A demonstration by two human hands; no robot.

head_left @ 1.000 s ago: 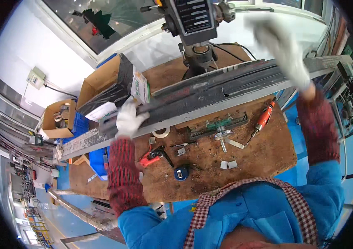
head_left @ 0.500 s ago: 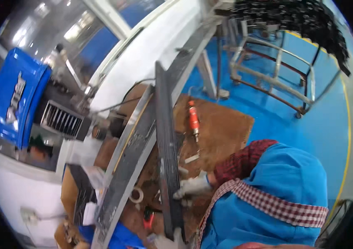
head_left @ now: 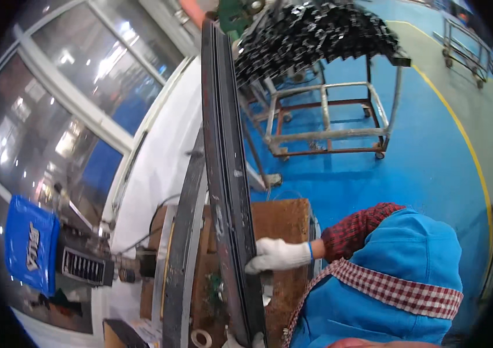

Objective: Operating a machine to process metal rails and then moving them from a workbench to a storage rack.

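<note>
A long black grooved bar [head_left: 223, 156] rises from the lower edge nearly to the top of the head view. My right hand [head_left: 281, 256], in a white glove with a blue cuff edge, is closed on the bar's right side, fingers curled toward its face. At the bottom edge my left hand [head_left: 231, 341], also gloved, grips the bar's near end; most of that hand is cut off. Beneath the bar is a brown worktable [head_left: 287, 223]. A roll of tape [head_left: 201, 338] lies at the lower left of the bar.
A dark rail with pale edges [head_left: 184, 249] runs along the table's left side. Further left are a blue-covered machine [head_left: 32, 245] and windows. Ahead, a wheeled metal cart [head_left: 327, 139] stands under stacked black bars [head_left: 322, 37]. A yellow line crosses the floor.
The bar's far end has moved forward and now reaches past the stacked bars' edge. Both hands stay on it. My view has turned, and the red tool on the table is out of sight.
</note>
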